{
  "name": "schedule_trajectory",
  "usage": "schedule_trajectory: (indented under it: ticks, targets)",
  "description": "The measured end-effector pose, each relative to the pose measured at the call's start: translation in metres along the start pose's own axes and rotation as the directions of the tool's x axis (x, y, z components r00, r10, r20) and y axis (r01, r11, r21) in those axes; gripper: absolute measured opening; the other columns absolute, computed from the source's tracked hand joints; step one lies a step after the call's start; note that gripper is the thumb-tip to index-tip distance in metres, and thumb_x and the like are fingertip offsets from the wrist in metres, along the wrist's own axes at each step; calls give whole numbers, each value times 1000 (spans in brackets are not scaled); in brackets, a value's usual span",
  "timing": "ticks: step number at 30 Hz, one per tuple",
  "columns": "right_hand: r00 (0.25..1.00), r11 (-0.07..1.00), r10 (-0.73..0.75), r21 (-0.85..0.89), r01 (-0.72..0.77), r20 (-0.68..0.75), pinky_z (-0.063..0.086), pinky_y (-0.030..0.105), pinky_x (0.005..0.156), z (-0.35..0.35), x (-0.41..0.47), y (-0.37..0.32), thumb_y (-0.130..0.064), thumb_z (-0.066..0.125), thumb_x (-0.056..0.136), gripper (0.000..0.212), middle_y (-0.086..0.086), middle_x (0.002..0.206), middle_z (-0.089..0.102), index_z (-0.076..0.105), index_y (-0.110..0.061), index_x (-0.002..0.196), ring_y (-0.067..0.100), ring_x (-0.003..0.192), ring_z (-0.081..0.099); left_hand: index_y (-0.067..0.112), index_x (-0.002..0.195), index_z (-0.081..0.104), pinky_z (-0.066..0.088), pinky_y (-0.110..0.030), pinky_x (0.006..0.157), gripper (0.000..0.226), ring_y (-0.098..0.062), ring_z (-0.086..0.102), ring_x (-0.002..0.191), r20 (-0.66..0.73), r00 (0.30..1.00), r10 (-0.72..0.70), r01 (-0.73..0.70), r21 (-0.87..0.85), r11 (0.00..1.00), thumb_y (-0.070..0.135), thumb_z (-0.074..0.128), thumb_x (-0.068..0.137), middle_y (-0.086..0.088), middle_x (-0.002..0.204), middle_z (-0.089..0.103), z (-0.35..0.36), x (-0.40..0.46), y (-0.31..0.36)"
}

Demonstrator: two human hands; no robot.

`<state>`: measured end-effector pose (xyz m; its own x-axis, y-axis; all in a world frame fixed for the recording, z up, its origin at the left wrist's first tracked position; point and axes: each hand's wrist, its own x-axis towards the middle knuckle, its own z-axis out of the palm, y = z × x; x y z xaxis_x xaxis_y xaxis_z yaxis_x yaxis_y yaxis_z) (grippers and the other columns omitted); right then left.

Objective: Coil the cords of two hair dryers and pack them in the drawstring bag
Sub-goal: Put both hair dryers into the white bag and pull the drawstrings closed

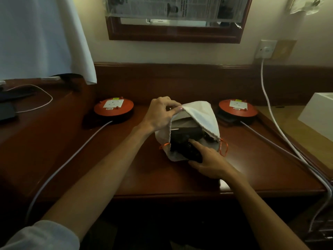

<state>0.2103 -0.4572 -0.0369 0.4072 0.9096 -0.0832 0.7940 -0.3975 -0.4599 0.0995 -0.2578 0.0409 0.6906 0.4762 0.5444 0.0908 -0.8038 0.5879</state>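
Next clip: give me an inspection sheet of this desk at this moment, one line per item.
Surface: dark wooden desk.
Job's things: white drawstring bag lying open; black hair dryer partly inside.
Clutter: two orange socket reels; white box.
Hands: left hand pinches the bag's rim up; right hand holds the dryer.
Cables: grey reel leads; white wall cable.
Surroundings: mirror frame, wall socket.

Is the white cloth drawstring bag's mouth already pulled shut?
No. The left hand pinches the white cloth drawstring bag by its rim and lifts it open, while the right hand pushes a black hair dryer inside.
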Motion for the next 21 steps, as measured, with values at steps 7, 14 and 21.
schedule_trajectory:
  ticks: [7,14,21]
  targets:
    - [982,988,-7,-153,-22,-188,58,52,83,7,18,-31,-31,60,93,75,11,120,64,18,-28,155,30,105,64,14,109,78,57,-28,76,20,-14,66,91,35,994,102,-102,-5,995,23,73,92,-1,99,70,3,-2,18]
    - [964,992,113,-30,-124,-240,55,45,89,14,75,-57,-36,57,97,54,13,129,59,35,-19,144,33,110,61,15,106,80,52,-19,68,18,-15,66,87,81,991,109,-106,-37,994,24,74,92,2,94,69,5,-11,26]
    - [977,947,20,316,49,-211,53,33,89,10,77,-41,-53,68,88,69,5,133,60,42,-22,144,25,115,61,13,106,80,56,-29,74,20,-11,66,85,75,995,61,-56,-77,995,25,75,91,3,94,70,3,-20,9]
